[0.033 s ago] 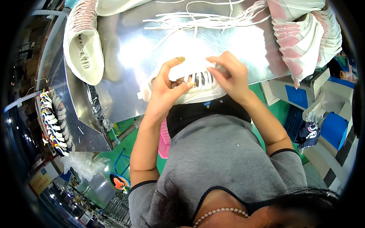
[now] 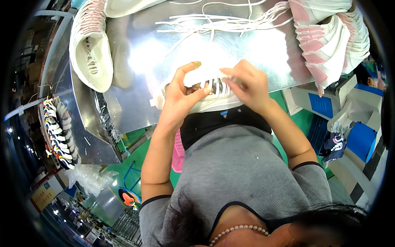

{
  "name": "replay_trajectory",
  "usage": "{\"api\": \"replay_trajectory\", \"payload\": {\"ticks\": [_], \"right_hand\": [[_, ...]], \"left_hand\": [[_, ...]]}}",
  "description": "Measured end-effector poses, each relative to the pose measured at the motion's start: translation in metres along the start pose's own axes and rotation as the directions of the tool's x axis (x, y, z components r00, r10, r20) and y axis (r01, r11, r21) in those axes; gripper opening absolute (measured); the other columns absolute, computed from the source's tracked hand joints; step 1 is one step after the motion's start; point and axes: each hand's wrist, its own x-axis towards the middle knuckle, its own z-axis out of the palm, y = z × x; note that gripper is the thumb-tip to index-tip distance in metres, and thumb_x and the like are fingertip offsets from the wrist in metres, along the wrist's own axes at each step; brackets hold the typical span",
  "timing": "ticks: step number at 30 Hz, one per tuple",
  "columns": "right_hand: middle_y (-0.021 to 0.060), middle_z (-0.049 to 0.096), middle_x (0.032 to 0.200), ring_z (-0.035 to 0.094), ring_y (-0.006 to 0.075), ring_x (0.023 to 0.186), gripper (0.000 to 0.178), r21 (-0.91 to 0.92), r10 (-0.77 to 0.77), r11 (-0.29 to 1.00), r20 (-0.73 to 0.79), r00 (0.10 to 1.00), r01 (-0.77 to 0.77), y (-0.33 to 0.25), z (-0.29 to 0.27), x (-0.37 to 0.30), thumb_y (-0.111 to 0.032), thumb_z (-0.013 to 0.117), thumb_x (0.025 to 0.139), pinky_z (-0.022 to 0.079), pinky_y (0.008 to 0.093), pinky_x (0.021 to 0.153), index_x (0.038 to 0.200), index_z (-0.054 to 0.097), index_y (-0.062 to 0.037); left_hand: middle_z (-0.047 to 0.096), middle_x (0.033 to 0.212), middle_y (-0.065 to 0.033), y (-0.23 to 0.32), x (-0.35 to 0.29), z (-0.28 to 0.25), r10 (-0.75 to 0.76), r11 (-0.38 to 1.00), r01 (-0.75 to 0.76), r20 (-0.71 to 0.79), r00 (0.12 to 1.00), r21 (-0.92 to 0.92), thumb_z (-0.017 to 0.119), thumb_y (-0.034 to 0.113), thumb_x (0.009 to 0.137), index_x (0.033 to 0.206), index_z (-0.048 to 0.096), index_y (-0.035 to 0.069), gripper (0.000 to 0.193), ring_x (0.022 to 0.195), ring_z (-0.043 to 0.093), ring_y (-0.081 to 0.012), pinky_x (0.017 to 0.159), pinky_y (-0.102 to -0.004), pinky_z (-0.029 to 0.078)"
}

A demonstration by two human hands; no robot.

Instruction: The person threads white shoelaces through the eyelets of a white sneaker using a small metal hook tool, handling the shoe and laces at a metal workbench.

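Observation:
A white shoe upper (image 2: 205, 108) lies sideways at the table's near edge, close to my body. White laces (image 2: 218, 88) cross its dark throat in several rows. My left hand (image 2: 177, 92) grips the upper at its opening, thumb on the near side and fingers partly hidden inside. Yellowish tape covers one of its fingertips. Over the toe end of the lacing, my right hand (image 2: 247, 84) has thumb and forefinger pinched at a lace, slightly blurred. Glare washes out the upper's far side.
Loose white shoelaces (image 2: 222, 29) spread across the metal table (image 2: 135, 99) at the back. Nested white and pink uppers (image 2: 325, 45) are stacked at the right; another stack (image 2: 91, 53) stands at the left. Grey boxes with blue panels (image 2: 354, 119) stand beyond the right edge.
My right hand has shifted slightly left and turned over the lacing. The left hand and the shoe upper stay almost in place.

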Motion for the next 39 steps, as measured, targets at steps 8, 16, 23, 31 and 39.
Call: {"api": "replay_trajectory", "payload": {"ticks": [8,16,23,31,39], "right_hand": [[0.0015,0.058,0.079,0.061,0.0176,0.065,0.021,0.142,-0.027,0.990,0.077,0.997,0.016,-0.006,0.008,0.011,0.001,0.070,0.074,0.047,0.0290,0.058,0.090,0.072,-0.0125],[0.0056,0.063,0.084,0.056,0.0128,0.075,0.009,0.920,0.003,0.269,0.294,0.956,-0.284,-0.060,-0.054,-0.007,-0.008,0.076,0.084,0.041,0.0256,0.067,0.091,0.075,-0.0026],[0.0045,0.062,0.080,0.063,0.0203,0.071,0.015,0.466,-0.152,0.884,0.232,0.961,0.027,-0.053,-0.031,-0.007,-0.001,0.074,0.079,0.048,0.0318,0.060,0.093,0.072,-0.0080],[0.0061,0.058,0.077,0.058,0.0222,0.064,0.030,0.263,-0.132,0.953,-0.079,0.988,0.148,-0.047,0.006,-0.015,0.009,0.068,0.070,0.044,0.0325,0.054,0.094,0.072,-0.0072],[0.0036,0.060,0.076,0.059,0.0166,0.058,0.039,-0.019,-0.248,0.968,-0.169,0.954,0.248,0.017,0.006,-0.005,0.004,0.072,0.065,0.045,0.0279,0.050,0.102,0.075,-0.0085]], "left_hand": [[0.064,0.113,-0.0081,0.001,0.005,0.008,0.000,1.000,0.000,-0.018,1.000,-0.017,0.069,-0.002,0.089,0.142,0.045,0.002,0.058,0.090,0.064,-0.0124,0.082,-0.0274,0.053],[0.068,0.106,-0.0061,-0.015,0.019,-0.001,0.109,0.985,-0.112,0.026,0.994,0.132,0.049,0.005,0.101,0.137,0.053,0.000,0.038,0.089,0.065,-0.0118,0.079,-0.0254,0.053],[0.066,0.100,-0.0074,0.010,0.033,0.011,-0.063,0.987,0.071,-0.055,0.996,0.144,0.045,-0.002,0.087,0.139,0.050,-0.001,0.052,0.080,0.059,-0.0129,0.071,-0.0273,0.050],[0.065,0.112,-0.0156,0.018,0.047,0.018,-0.154,0.986,0.147,-0.090,0.984,-0.077,0.053,0.000,0.090,0.148,0.039,-0.001,0.060,0.095,0.063,-0.0198,0.083,-0.0327,0.052],[0.063,0.124,-0.0180,0.014,0.014,0.005,-0.006,0.959,-0.045,0.180,0.984,0.279,0.056,0.007,0.100,0.151,0.036,0.003,0.055,0.121,0.061,-0.0249,0.104,-0.0361,0.045]]}}
